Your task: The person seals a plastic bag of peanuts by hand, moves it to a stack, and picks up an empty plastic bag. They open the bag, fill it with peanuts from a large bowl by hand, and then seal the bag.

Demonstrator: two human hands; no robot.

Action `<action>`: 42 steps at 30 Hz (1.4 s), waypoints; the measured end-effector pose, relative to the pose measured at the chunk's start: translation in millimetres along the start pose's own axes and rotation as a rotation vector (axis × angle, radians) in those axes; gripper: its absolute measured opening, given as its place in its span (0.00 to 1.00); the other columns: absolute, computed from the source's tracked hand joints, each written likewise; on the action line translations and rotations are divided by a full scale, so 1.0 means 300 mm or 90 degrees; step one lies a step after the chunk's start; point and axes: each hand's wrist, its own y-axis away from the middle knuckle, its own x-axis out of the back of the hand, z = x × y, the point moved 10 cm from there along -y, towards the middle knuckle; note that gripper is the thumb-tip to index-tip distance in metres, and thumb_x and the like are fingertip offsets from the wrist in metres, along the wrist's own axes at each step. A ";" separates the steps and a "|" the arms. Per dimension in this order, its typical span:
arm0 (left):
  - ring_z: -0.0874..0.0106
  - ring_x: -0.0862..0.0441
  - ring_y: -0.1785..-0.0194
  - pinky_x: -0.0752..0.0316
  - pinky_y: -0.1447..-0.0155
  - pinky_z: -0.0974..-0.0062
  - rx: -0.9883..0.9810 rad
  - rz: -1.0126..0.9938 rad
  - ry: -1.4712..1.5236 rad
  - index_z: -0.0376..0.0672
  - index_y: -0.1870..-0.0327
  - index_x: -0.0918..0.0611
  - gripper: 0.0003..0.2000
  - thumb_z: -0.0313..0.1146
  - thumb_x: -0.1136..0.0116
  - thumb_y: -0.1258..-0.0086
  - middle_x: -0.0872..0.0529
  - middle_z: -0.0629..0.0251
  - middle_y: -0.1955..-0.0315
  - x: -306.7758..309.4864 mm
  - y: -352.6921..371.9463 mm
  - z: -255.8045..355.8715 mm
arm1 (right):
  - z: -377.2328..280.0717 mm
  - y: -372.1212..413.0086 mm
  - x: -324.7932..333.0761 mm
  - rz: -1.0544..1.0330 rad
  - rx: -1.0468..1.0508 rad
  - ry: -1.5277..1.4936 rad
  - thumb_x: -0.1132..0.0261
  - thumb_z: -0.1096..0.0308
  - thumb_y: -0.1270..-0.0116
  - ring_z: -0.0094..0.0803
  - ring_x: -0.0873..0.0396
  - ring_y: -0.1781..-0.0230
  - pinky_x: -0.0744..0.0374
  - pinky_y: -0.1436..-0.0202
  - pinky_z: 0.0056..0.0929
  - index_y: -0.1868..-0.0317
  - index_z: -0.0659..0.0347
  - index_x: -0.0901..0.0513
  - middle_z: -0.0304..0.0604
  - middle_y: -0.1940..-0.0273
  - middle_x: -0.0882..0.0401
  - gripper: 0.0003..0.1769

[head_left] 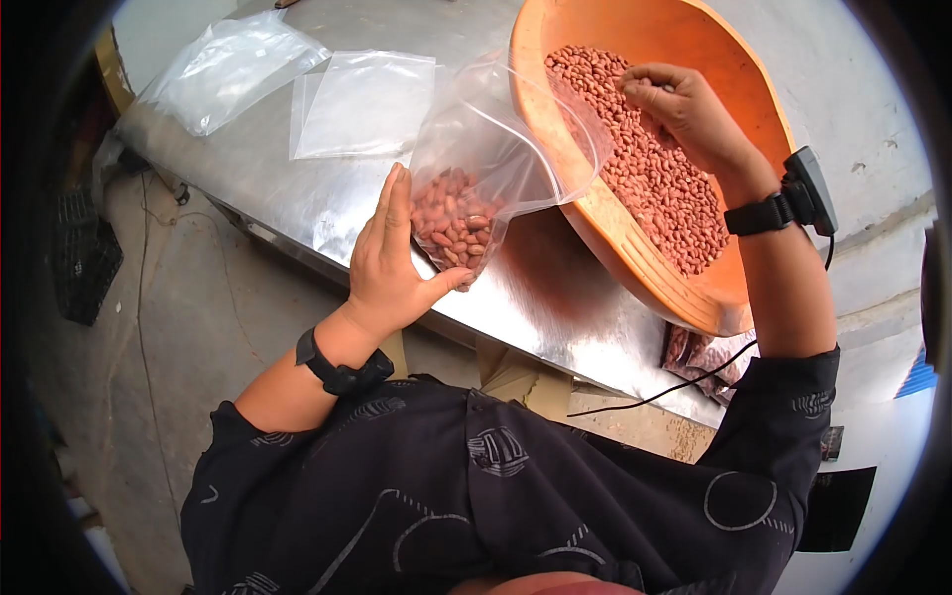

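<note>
My left hand holds the lower part of a clear plastic bag, its thumb and fingers on either side. Reddish-brown nuts fill the bottom of this bag, and its open mouth leans against the rim of a large orange basin. A wide heap of the same nuts lies inside the basin. Over the heap, at its upper part, is my right hand, with fingers curled in and the thumb against them; what they hold, if anything, is too small to make out.
Flat clear bags and a pile of more bags lie on the metal table at the upper left. Filled packs sit by the table's edge below the basin. A black cable crosses there.
</note>
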 end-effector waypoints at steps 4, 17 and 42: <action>0.44 0.32 0.32 0.31 0.34 0.60 -0.006 0.007 -0.008 0.34 0.25 0.48 0.60 0.42 0.20 0.58 0.40 0.37 0.30 0.002 -0.004 0.006 | -0.286 0.018 -0.036 -0.044 0.130 0.071 0.36 0.64 0.30 0.18 0.30 0.79 0.31 0.78 0.19 0.57 0.64 0.17 0.35 0.79 0.26 0.11; 0.47 0.29 0.34 0.30 0.35 0.60 -0.020 0.035 -0.052 0.35 0.24 0.49 0.61 0.41 0.20 0.61 0.35 0.40 0.32 0.014 0.001 0.025 | -0.461 0.050 -0.429 -0.292 0.276 0.513 0.36 0.71 0.38 0.33 0.27 0.76 0.24 0.65 0.32 0.63 0.69 0.19 0.52 0.75 0.24 0.08; 0.48 0.24 0.39 0.28 0.37 0.62 -0.009 0.024 0.012 0.35 0.24 0.50 0.60 0.40 0.20 0.57 0.29 0.39 0.37 0.009 -0.002 0.016 | -0.022 -0.051 0.030 -0.149 -0.032 0.119 0.34 0.60 0.31 0.22 0.18 0.66 0.17 0.59 0.22 0.53 0.60 0.18 0.35 0.64 0.17 0.14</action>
